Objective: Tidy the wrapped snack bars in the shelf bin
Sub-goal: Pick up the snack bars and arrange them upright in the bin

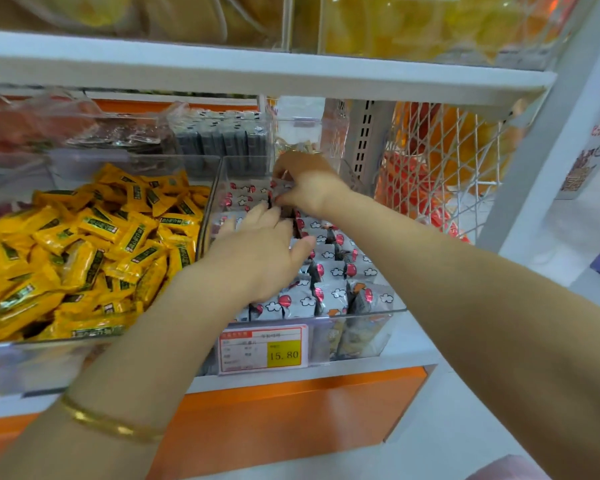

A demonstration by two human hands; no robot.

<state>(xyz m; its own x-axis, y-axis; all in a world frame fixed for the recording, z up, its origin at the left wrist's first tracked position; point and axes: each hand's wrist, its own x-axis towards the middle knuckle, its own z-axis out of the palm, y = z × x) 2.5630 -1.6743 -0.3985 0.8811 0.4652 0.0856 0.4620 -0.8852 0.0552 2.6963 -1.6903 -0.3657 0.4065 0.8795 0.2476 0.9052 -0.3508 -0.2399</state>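
Snack bars (pixel 329 294) in the bin (pixel 378 311) are pressed by the left hand (pixel 257 258) (fingers flat), one rearward pinched by the right hand (pixel 309 185)

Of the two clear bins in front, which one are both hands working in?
The right bin, holding grey-white bars and bearing the 15.80 price tag; left hand and right hand are both inside. The left bin holds only yellow packets.

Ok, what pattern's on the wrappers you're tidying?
Grey snack bar wrappers printed with white clouds and red balloons; head view shows it best.
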